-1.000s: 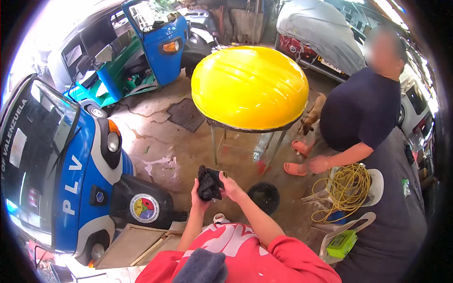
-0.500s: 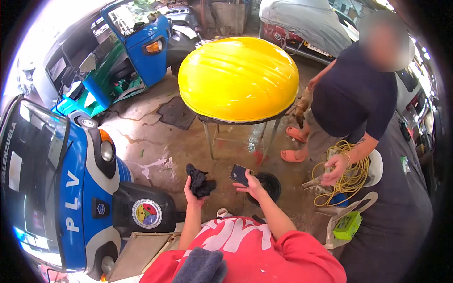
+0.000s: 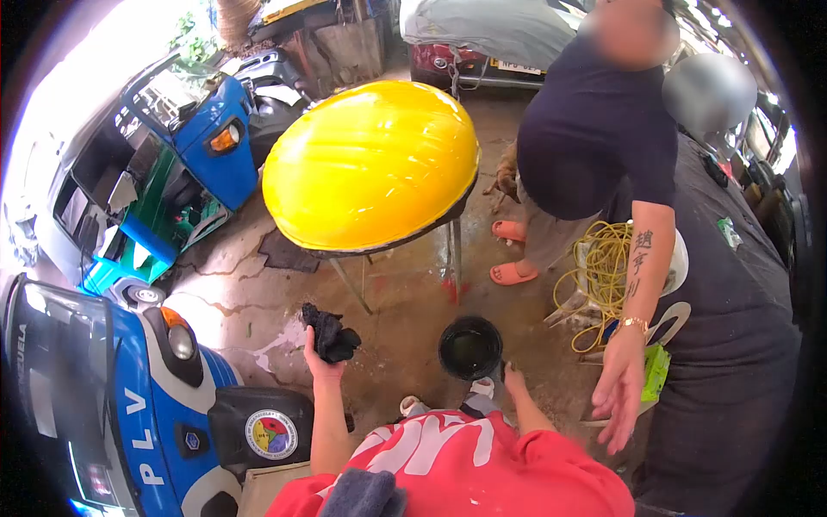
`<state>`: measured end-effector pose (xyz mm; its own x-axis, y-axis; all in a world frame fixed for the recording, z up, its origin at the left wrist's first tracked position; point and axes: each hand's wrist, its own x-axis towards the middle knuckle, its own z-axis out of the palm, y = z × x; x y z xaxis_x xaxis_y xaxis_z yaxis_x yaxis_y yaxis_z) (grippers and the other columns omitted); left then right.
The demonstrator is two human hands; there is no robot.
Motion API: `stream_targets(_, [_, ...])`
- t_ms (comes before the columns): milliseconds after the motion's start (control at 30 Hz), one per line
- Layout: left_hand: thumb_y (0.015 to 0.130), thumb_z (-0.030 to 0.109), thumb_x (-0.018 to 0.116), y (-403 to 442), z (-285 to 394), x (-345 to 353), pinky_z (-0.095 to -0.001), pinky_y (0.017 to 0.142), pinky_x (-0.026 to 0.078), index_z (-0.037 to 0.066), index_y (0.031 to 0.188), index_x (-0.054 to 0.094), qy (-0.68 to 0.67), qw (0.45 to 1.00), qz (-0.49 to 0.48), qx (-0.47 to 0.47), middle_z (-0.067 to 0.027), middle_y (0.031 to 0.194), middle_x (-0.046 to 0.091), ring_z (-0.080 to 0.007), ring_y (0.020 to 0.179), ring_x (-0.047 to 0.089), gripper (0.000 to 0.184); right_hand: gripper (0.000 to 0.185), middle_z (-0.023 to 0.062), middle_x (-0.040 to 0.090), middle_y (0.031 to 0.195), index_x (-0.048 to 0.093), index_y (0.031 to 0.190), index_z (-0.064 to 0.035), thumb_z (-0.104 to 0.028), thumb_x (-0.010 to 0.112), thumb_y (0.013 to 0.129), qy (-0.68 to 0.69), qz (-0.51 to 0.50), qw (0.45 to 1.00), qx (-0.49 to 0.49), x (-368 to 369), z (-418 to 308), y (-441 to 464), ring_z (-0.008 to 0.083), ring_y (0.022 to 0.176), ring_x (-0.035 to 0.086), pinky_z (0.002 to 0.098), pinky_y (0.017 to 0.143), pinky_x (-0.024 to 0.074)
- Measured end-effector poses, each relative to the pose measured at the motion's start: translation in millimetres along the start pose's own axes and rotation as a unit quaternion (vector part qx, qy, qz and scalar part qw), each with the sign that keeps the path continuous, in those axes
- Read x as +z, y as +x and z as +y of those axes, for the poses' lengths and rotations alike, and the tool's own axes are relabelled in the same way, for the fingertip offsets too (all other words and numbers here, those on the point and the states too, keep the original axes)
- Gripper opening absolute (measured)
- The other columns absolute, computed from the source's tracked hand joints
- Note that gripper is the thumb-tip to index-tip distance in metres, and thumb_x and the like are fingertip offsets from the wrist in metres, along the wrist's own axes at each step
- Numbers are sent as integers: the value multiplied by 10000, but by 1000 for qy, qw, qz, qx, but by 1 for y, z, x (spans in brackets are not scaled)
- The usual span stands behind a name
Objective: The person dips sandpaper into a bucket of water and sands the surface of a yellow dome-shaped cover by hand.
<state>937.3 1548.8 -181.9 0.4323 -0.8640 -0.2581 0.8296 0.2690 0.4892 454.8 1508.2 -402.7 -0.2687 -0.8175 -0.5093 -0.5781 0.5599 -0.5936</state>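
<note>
My left hand (image 3: 325, 365) is closed around a crumpled black cloth (image 3: 331, 334), held up in front of my body. Lower and to the right, my right hand (image 3: 515, 380) is beside the black bucket (image 3: 470, 377), which has liquid in it. Only a dark sliver shows at the right hand's fingers; it looks like the dark flat rectangular block seen edge-on. Ahead of me a glossy yellow domed shell (image 3: 370, 164) rests on a metal stand (image 3: 349, 284). Neither hand touches the shell.
At the left stands a blue three-wheeled vehicle (image 3: 164, 405), with another blue one (image 3: 211, 142) behind it. A person (image 3: 594, 129) on the right reaches an arm forward. Near them are a coiled yellow hose (image 3: 603, 267), a brown dog (image 3: 506, 175) and a covered car (image 3: 482, 26).
My view has shifted, bringing the bucket into fuller sight. My right hand has lowered and turned beside it. The other person has come closer, arm extended. The black cloth stays in my left hand.
</note>
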Motion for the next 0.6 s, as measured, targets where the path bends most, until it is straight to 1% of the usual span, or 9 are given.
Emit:
stream_targets(33, [996,411,526,3,-2,10,-447,884,568,87,1215,651,7,1000,12,0,-91,1128,717,-277,1003,693,411,773,393,616,1159,641,1149,138,-587,439,975,6,29,1000,6,-4,25,5,504,1216,551,477,999,443])
stream_targets(100, [997,411,523,7,-8,31,-454,882,571,85,1222,644,-4,1000,3,-3,-97,1131,713,-277,998,694,414,750,388,623,1147,640,1150,136,-564,423,988,9,15,999,46,-37,38,-16,491,1217,556,476,1006,442])
stream_targets(167, [999,417,536,7,-15,49,-425,874,566,63,1194,643,19,1000,-11,17,-112,1090,715,-276,969,693,418,714,383,631,1135,641,1149,132,-535,439,995,-36,58,993,98,-42,85,-8,489,1199,572,484,990,450])
stream_targets(233, [995,421,539,6,-23,63,-424,863,570,67,1196,645,31,999,3,43,-108,1087,719,-274,962,696,420,683,365,653,1099,648,1126,131,-514,470,992,50,85,991,89,-41,125,-3,485,1127,616,488,931,482])
stream_targets(267, [994,425,536,5,-24,65,-422,860,570,68,1200,645,45,998,8,34,-106,1091,720,-273,961,697,427,683,363,656,1091,650,1120,131,-515,471,992,66,87,988,108,-42,141,-4,485,1118,620,488,924,484])
stream_targets(333, [993,428,534,2,-28,73,-420,857,571,68,1205,646,65,997,22,27,-104,1095,721,-272,961,698,433,683,359,661,1075,654,1107,131,-517,473,991,59,84,981,162,-45,156,-6,483,1101,627,488,911,489])
stream_targets(433, [987,439,534,-3,-35,85,-416,861,570,73,1212,648,66,997,21,29,-103,1101,723,-270,961,700,445,684,352,669,1052,660,1088,131,-521,475,990,36,62,976,205,-42,164,3,481,1075,638,488,890,495])
stream_targets(533, [983,446,535,-3,-45,91,-418,856,572,75,1214,651,63,997,25,28,-104,1106,724,-272,971,701,453,685,346,677,1028,667,1069,130,-524,478,989,8,50,975,214,-36,162,21,479,1049,649,488,870,502])
stream_targets(600, [983,447,536,0,-50,90,-426,839,578,72,1220,645,68,995,68,36,-107,1103,725,-274,975,701,457,687,341,682,1012,671,1056,130,-526,480,989,-15,48,977,208,-34,157,37,477,1032,657,488,856,506])
